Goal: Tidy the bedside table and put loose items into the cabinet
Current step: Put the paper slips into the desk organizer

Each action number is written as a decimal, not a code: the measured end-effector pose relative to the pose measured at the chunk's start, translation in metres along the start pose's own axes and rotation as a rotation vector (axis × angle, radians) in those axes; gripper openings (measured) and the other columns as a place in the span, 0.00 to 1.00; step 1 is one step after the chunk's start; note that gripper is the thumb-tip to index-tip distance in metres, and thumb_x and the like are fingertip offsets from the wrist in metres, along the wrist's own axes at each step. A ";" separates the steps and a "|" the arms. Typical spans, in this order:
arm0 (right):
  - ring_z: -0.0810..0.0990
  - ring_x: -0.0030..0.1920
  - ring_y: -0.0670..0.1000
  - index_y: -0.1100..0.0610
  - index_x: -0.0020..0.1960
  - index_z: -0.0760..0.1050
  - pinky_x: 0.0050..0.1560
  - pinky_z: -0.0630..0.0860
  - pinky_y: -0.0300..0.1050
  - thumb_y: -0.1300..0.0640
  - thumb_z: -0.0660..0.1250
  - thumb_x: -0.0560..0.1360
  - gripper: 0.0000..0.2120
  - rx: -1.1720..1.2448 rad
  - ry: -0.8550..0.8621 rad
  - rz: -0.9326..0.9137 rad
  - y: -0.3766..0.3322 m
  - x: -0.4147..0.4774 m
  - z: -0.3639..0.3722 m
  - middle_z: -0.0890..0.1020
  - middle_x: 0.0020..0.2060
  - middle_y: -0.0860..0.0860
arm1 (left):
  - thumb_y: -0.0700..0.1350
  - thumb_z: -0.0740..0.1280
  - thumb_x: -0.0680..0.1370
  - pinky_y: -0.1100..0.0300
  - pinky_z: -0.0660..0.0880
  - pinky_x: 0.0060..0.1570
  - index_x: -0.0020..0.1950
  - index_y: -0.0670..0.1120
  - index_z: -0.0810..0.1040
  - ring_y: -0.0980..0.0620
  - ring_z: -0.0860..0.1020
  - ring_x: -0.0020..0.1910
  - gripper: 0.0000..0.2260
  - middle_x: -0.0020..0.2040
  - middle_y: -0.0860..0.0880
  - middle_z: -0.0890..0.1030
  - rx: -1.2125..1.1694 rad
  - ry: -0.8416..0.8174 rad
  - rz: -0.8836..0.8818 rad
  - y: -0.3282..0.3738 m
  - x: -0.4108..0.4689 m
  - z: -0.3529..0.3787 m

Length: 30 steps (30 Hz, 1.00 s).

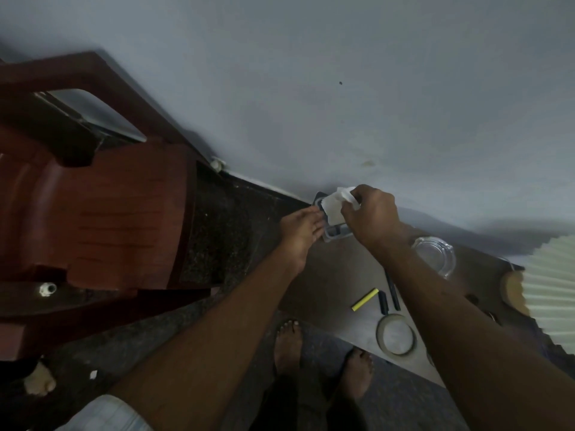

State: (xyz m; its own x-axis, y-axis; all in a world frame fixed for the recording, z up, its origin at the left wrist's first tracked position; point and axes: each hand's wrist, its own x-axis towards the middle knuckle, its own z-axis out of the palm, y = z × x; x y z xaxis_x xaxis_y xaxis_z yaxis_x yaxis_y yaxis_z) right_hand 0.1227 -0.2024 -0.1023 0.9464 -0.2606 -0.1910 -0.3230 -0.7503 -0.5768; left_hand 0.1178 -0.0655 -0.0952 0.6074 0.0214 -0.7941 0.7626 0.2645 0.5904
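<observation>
Tabletop (351,293): tissue (334,208) in grey holder (332,237), right hand (373,219) pinching.

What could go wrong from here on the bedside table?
1. Right hand pinches a white tissue over the grey holder at the table corner; left hand only touches it, so it might slide off.
2. The right forearm crosses beside the glass ashtray; pulling back could knock it.

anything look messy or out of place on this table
Yes: a yellow stick, a black tube, a pen and a tape ring lie loose at odd angles on the table. The right hand pinches a crumpled tissue. A white scrap lies on the floor.
</observation>
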 end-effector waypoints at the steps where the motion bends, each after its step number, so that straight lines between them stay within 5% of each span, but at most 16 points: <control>1: 0.83 0.46 0.60 0.59 0.53 0.83 0.44 0.78 0.46 0.59 0.67 0.73 0.10 -0.026 -0.013 -0.005 0.000 0.001 0.003 0.85 0.47 0.59 | 0.33 0.64 0.80 0.60 0.80 0.51 0.66 0.34 0.76 0.45 0.82 0.54 0.15 0.61 0.35 0.81 -0.003 -0.002 -0.004 0.001 0.001 0.000; 8: 0.82 0.43 0.63 0.64 0.49 0.81 0.34 0.61 0.40 0.62 0.66 0.74 0.08 -0.177 -0.043 -0.015 -0.007 0.003 0.023 0.82 0.45 0.62 | 0.32 0.62 0.81 0.50 0.75 0.65 0.68 0.32 0.74 0.40 0.79 0.59 0.15 0.64 0.33 0.78 0.008 -0.008 -0.040 0.003 0.011 0.003; 12: 0.82 0.44 0.64 0.65 0.47 0.79 0.37 0.65 0.43 0.64 0.69 0.71 0.06 -0.208 -0.053 -0.036 -0.010 0.003 0.029 0.82 0.44 0.64 | 0.33 0.62 0.81 0.52 0.77 0.60 0.68 0.33 0.74 0.41 0.80 0.58 0.15 0.62 0.35 0.80 0.007 -0.011 -0.039 0.003 0.013 -0.002; 16: 0.83 0.48 0.64 0.64 0.52 0.78 0.40 0.70 0.46 0.54 0.63 0.80 0.12 -0.256 -0.034 -0.065 -0.013 0.004 0.037 0.83 0.47 0.63 | 0.33 0.62 0.81 0.63 0.80 0.45 0.66 0.34 0.76 0.46 0.81 0.49 0.14 0.57 0.38 0.81 -0.012 -0.040 -0.037 0.003 0.013 -0.008; 21: 0.83 0.50 0.62 0.61 0.56 0.79 0.46 0.78 0.50 0.50 0.62 0.81 0.15 -0.323 -0.079 -0.102 -0.016 0.003 0.047 0.84 0.49 0.60 | 0.32 0.61 0.81 0.57 0.78 0.54 0.65 0.33 0.76 0.43 0.80 0.54 0.14 0.56 0.37 0.81 -0.001 -0.020 -0.042 -0.002 0.018 -0.013; 30: 0.85 0.43 0.59 0.57 0.50 0.80 0.39 0.68 0.42 0.45 0.65 0.78 0.15 -0.268 -0.030 -0.128 -0.013 -0.006 0.047 0.85 0.42 0.56 | 0.34 0.61 0.80 0.54 0.80 0.54 0.64 0.35 0.77 0.43 0.83 0.53 0.13 0.58 0.36 0.82 0.005 -0.004 -0.031 -0.010 0.020 -0.021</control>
State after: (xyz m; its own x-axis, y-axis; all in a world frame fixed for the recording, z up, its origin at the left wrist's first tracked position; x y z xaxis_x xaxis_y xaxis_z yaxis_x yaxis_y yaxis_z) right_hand 0.1218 -0.1630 -0.1309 0.9780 -0.1385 -0.1562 -0.1878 -0.9105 -0.3685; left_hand 0.1170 -0.0472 -0.1199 0.5845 0.0099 -0.8113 0.7820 0.2598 0.5666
